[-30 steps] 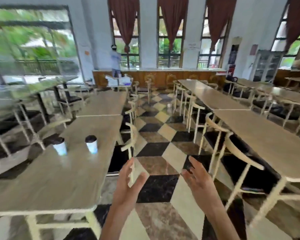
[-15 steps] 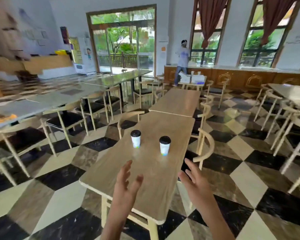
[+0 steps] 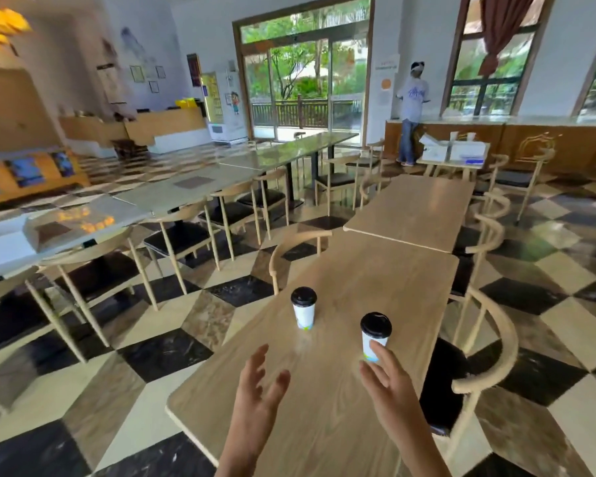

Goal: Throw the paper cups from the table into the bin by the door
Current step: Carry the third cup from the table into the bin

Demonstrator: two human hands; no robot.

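Two white paper cups with black plastic lids stand upright on the long pale wooden table (image 3: 327, 421), the landmark for all that follows; the nearer paper cup (image 3: 375, 335) stands toward the table's right edge, the farther paper cup (image 3: 304, 307) toward its left edge and a little deeper along the board; the two are well apart, each with its long axis vertical. The right hand (image 3: 391, 383), fingers spread and holding nothing, lies just short of the nearer cup, one fingertip overlapping its base in this view, though contact cannot be told; the left hand (image 3: 258, 390), likewise spread and empty, hovers over the table's near end, clear of the farther cup, which lies ahead of it and slightly right. By this judgement each cup falls to the hand on its own side, the right being much the closer; the bin by the door is not identifiable here.
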